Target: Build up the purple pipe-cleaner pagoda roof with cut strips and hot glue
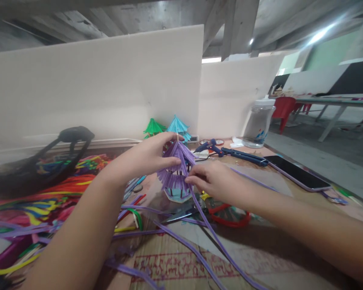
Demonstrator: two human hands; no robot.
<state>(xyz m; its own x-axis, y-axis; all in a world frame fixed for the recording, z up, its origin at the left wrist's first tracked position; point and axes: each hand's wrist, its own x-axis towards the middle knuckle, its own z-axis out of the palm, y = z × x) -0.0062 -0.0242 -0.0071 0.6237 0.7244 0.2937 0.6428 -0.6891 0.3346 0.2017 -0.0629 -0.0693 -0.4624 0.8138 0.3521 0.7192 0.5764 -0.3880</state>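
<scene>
A small pavilion model (pixel 171 183) with purple tiered roofs and a pale blue base stands on the table in front of me. My left hand (pixel 161 153) grips its upper roof, fingers at the peak and thumb lying across the front. Along the roof's right edge, my right hand (pixel 207 177) pinches a long purple pipe cleaner (pixel 210 229), which trails down to the table's front. Below the model lie scissors with red handles (pixel 230 217), their blades pointing left. My right fingertips partly hide the lower roof's right side.
Heaped pipe cleaners (pixel 33 205) of many colours and a blurred black bag (pixel 75 137) lie left. Behind stand green (pixel 153 127) and blue (pixel 176 123) roofed models. To the right are a glue gun (pixel 211 147), a dark blue cutter (pixel 245 156), a phone (pixel 296 172) and a water bottle (pixel 257 123).
</scene>
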